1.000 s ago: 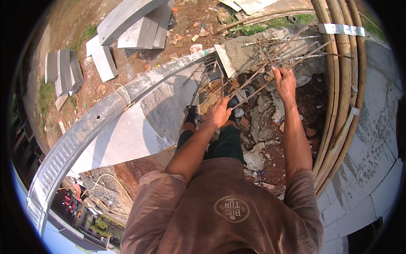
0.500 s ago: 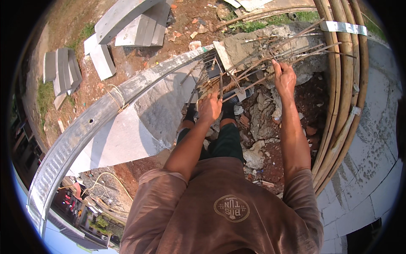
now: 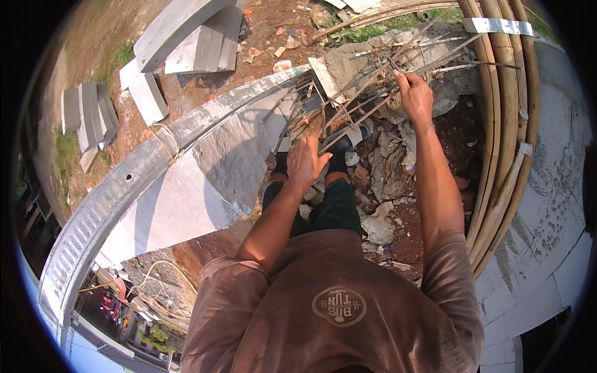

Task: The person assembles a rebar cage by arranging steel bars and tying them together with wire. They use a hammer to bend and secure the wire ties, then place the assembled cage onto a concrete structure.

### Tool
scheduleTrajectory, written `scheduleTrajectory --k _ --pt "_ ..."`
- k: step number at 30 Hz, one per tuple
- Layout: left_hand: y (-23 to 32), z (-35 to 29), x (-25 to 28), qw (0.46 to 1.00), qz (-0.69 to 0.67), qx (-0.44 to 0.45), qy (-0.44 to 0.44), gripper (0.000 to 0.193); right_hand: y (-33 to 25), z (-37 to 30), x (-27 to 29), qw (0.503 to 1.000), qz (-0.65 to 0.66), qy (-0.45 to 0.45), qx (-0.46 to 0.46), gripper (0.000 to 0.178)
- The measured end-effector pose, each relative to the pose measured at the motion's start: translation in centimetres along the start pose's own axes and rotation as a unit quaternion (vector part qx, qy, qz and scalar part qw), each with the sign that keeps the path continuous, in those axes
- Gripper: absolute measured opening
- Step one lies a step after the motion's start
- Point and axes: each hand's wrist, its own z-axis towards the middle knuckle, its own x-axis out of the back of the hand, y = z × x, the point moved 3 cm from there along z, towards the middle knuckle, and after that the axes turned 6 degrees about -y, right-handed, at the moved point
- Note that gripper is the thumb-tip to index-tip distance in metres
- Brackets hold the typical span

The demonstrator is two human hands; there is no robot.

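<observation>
A cage of thin rusty steel reinforcing bars (image 3: 373, 102) with bent stirrups lies in front of me, its near end beside a wooden board. My right hand (image 3: 415, 96) is closed on a thin steel bar near the cage's far part, thumb and forefinger pinching at its tip. At the near end, my left hand (image 3: 303, 163) rests by the bars with its thumb spread from the fingers, and I see nothing gripped in it. The fingertips touch or lie just over the board; which, I cannot tell.
A curved metal channel (image 3: 140, 152) runs along the left beside a pale concrete slab (image 3: 180, 199). Bundled bamboo poles (image 3: 500, 124) stand at right, against a grey block wall (image 3: 541, 205). Broken rubble (image 3: 382, 224) lies around my feet. Concrete blocks (image 3: 202, 53) are stacked at upper left.
My left hand has let go of the bar and its thumb has spread away. My right hand has shifted slightly up and left with the bars.
</observation>
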Motion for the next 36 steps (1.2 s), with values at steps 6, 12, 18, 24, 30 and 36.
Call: scheduleTrajectory --k 6,12,18,24,30,36 --pt "-1.6 0.0 -0.1 1.0 -0.024 -0.019 0.001 0.047 1.0 -3.1 -0.8 0.99 0.046 0.083 0.105 0.046" --pt "-1.7 0.8 0.7 0.998 -0.031 -0.018 -0.06 0.043 4.9 -20.7 -3.9 0.961 0.242 0.048 -0.123 0.047" --pt "-1.9 0.7 0.5 0.998 -0.01 -0.053 -0.026 0.045 12.6 -43.9 -12.6 0.806 0.389 0.13 -0.426 0.033" --pt "-0.5 -0.7 0.5 0.998 -0.025 -0.039 -0.047 0.044 14.8 -50.0 -20.9 0.827 0.391 0.057 -0.401 0.028" --pt "-0.5 -0.7 1.2 0.991 -0.102 -0.049 -0.072 0.039 9.3 -41.7 -18.2 0.897 0.309 -0.032 -0.315 0.04" --pt "0.1 -0.2 2.6 0.994 -0.073 -0.027 -0.077 0.042 7.4 -39.0 -15.3 0.916 0.258 -0.102 -0.291 0.035"
